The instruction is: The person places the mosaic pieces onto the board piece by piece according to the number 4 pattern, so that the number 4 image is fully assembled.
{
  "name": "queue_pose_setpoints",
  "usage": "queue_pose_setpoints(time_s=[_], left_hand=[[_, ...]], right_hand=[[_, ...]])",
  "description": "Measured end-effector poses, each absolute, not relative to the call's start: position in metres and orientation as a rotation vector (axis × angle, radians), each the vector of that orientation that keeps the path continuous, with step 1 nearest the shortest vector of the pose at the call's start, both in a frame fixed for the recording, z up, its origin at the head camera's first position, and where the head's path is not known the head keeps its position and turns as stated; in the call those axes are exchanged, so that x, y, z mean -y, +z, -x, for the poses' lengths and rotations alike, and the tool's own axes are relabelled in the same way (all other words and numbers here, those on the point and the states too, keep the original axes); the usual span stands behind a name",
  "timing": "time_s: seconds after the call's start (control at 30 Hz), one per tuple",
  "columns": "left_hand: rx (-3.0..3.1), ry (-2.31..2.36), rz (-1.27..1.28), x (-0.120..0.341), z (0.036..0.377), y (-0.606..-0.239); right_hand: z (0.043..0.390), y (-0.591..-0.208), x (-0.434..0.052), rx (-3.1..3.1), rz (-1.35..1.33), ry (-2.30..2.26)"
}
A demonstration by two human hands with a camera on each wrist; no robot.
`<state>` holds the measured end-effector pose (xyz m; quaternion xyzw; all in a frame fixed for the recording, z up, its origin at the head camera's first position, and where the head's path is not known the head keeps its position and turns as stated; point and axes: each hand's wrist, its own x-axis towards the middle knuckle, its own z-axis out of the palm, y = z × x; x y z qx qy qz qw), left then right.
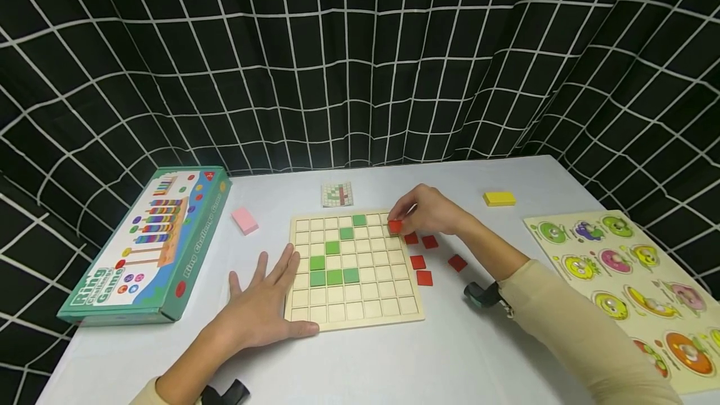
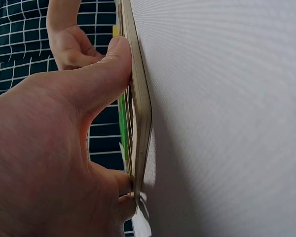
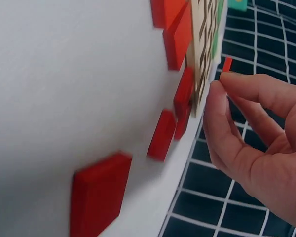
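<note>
My right hand [image 1: 430, 210] pinches a red tile [image 1: 395, 225] over the grid board's [image 1: 354, 324] upper right corner; my left hand [image 1: 264, 305] lies flat, steadying it. I'd lower the tile squarely into one cell.

Head view is bright and even, lit from above; soft short shadows under the left hand [image 1: 264, 305] and right hand [image 1: 430, 211] on the table [image 1: 394, 361]. No glare. Wide-lens bending curves the backdrop [image 1: 360, 61] grid toward the edges. Both wrist views are sharp only mid-range: the nearest red tile [image 3: 96, 195] is blurred, and the close palm in the left wrist view is soft.
</note>
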<state>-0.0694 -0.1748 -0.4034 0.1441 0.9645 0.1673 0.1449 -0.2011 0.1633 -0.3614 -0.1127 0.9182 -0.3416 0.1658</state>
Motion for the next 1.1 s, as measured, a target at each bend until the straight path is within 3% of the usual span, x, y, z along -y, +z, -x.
queue_pose_setpoints(time_s=[1.1], left_hand=[[-2.779,0.479,-0.411,0.174,0.069,-0.403]], right_hand=[[0.206,-0.368,-0.104,-2.638,0.353,-0.914]])
